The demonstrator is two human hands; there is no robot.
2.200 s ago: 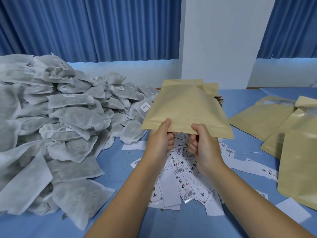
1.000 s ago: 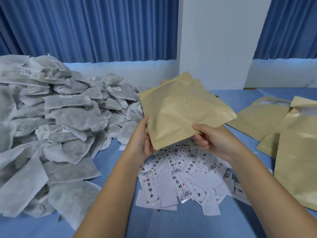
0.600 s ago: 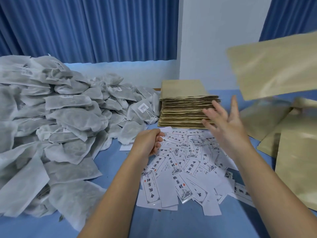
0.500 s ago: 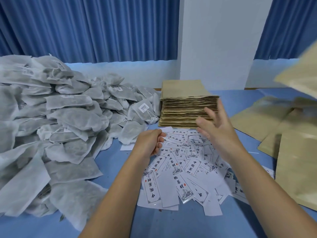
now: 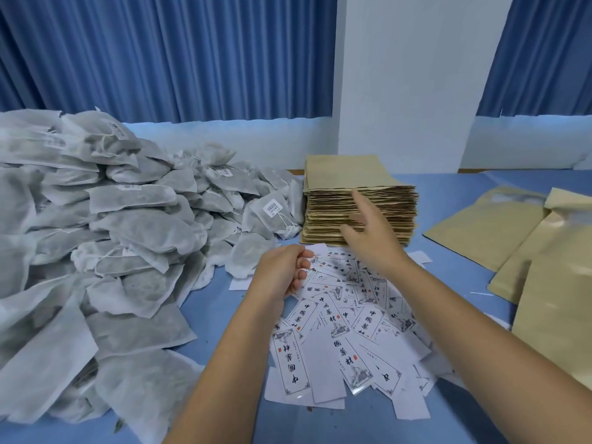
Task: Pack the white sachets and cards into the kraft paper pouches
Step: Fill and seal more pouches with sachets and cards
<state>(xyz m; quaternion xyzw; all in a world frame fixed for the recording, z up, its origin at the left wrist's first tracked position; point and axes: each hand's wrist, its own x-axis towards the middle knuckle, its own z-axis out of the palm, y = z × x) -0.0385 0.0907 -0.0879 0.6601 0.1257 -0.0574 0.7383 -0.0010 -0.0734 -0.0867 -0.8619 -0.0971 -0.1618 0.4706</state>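
A big heap of white sachets (image 5: 105, 238) fills the left of the blue table. White printed cards (image 5: 346, 331) lie scattered in front of me. Behind them stands a tall stack of flat kraft paper pouches (image 5: 352, 177). My right hand (image 5: 368, 235) is stretched out with straight fingers in front of that stack, its fingertips at the stack's side. My left hand (image 5: 282, 274) hovers over the far cards with loosely curled fingers; I see nothing held in it.
Several kraft pouches (image 5: 528, 261) lie overlapping on the right of the table (image 5: 217, 315). A white pillar (image 5: 416, 81) and blue curtains (image 5: 160, 56) stand behind the table.
The pouch I held with both hands was tossed off to the right and has left the air. My right hand has since moved left and forward to the pouch stack. My left hand stayed over the cards.
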